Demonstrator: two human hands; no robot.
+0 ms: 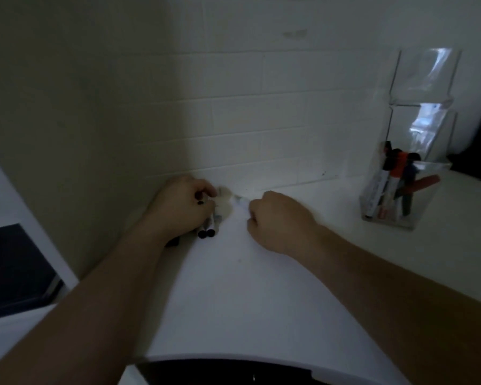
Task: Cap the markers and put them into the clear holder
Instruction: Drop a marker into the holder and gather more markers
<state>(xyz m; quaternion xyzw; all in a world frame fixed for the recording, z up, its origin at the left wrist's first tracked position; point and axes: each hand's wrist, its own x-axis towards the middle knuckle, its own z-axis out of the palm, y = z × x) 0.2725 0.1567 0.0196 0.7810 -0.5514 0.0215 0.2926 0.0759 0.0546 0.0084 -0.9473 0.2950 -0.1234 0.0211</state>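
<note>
Left hand (182,207) gripped a bunch of markers (207,229); right hand (275,220) was curled, probably pinching one, too blurry to tell. Loose bundle could've slipped and rolled before reaching the holder (400,195).

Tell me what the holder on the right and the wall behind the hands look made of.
The clear holder looks like glossy acrylic or similar hard plastic: fully see-through, markers showing inside, bright reflections on its tall back panel. The wall appears to be painted block or brick, matte off-white, with a grid of recessed joint lines.
</note>
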